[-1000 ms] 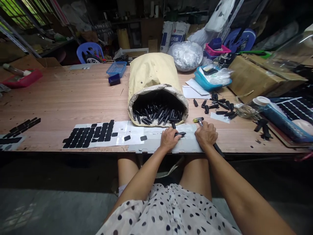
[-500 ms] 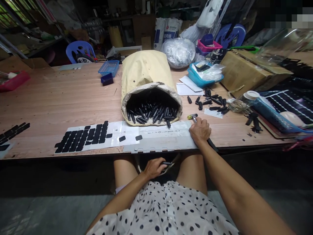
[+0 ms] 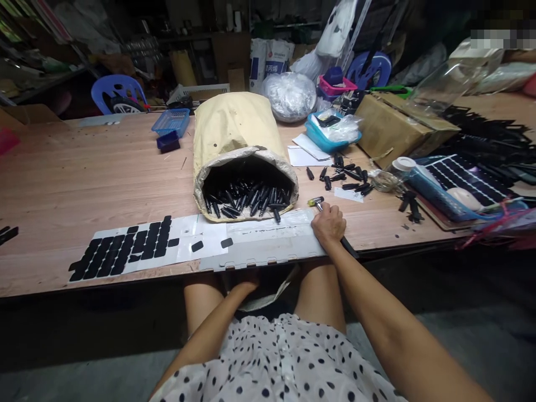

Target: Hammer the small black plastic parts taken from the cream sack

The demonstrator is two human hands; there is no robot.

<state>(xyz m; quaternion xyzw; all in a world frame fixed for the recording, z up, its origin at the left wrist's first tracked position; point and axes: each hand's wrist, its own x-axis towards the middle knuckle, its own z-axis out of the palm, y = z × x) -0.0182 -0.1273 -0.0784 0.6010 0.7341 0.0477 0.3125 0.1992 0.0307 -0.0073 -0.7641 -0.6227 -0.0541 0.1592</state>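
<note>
My right hand [image 3: 329, 225] is closed around a small hammer [image 3: 315, 201] and rests at the right end of a grey board [image 3: 268, 248]. The hammer's yellow-and-metal head sticks out beyond the fingers, and its dark handle trails behind the wrist. My left hand [image 3: 250, 283] is down between my thighs under the table edge, by the pale rim of a bag [image 3: 272, 298]. Its fingers are hidden there. In front of me a cream sack [image 3: 235, 120] lies on its side, its mouth facing me. Many black pen-shaped pieces [image 3: 251, 198] fill the opening.
Rows of black stickers [image 3: 121, 248] lie on a white sheet at left. More black pieces [image 3: 352, 177] are scattered at right, before a cardboard box [image 3: 393, 125] and a blue basket [image 3: 324, 137]. A small navy tray [image 3: 168, 142] stands at the back left.
My left hand, which held a black pen-shaped piece above my lap, has dropped into the bag opening below the table. My right hand stays on the hammer. The view has shifted right.
</note>
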